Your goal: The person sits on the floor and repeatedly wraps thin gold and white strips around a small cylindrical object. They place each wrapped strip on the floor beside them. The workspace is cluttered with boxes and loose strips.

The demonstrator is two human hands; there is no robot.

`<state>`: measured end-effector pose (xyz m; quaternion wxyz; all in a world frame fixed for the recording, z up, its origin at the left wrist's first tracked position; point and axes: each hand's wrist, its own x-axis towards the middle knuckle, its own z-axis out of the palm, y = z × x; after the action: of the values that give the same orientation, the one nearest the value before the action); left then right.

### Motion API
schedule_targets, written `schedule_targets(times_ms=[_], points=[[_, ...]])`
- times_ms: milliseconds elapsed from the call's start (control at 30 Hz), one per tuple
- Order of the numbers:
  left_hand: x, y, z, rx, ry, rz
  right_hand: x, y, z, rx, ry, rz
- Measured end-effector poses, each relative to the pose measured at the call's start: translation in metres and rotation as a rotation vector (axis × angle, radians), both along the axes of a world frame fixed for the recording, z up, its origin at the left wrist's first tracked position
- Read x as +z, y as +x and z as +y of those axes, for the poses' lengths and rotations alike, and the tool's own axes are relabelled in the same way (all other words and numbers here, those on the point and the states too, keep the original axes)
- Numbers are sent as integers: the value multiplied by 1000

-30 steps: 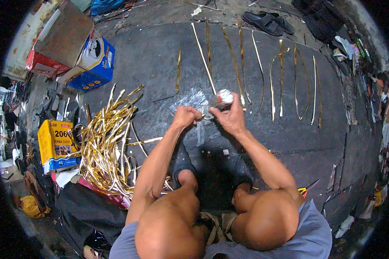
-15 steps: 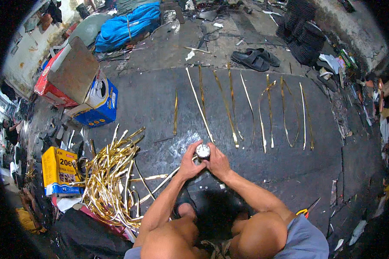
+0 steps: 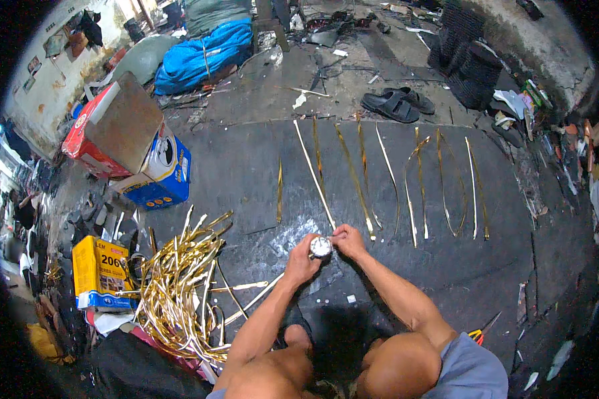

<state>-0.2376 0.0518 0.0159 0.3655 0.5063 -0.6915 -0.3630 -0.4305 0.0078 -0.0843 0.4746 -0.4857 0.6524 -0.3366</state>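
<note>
My left hand [image 3: 303, 260] is closed around a small round thing with a whitish, silvery top and a dark rim [image 3: 321, 247]; its exact kind cannot be made out. Just to its right, my right hand [image 3: 348, 241] has its fingers pinched together. Its fingertips are close to the round thing and to the near end of a pale gold strip [image 3: 315, 176]; anything between them is too small to see. Both hands are low over a dark mat [image 3: 246, 199], beside a whitish smear. A large tangle of shiny gold strips [image 3: 180, 286] lies to the left of my left forearm.
More gold strips [image 3: 355, 179] lie spread in a row beyond my hands. At left stand a yellow box [image 3: 103, 276] and an open blue box [image 3: 158, 189]. Orange-handled scissors [image 3: 478, 334] lie by my right knee. Black sandals [image 3: 393, 105] and a blue bundle [image 3: 203, 56] are farther off.
My right hand has come off the round thing and moved a little to its right, fingers pinched. My left hand still holds the thing. The whole view has shifted slightly.
</note>
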Motion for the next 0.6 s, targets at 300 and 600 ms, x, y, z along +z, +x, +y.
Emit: schedule_targets(times_ms=[300, 600], points=[[2, 7, -3, 21, 40, -45, 84, 15, 6, -304, 156, -496], [7, 5, 4, 18, -111, -27, 311, -92, 18, -210, -257, -952]])
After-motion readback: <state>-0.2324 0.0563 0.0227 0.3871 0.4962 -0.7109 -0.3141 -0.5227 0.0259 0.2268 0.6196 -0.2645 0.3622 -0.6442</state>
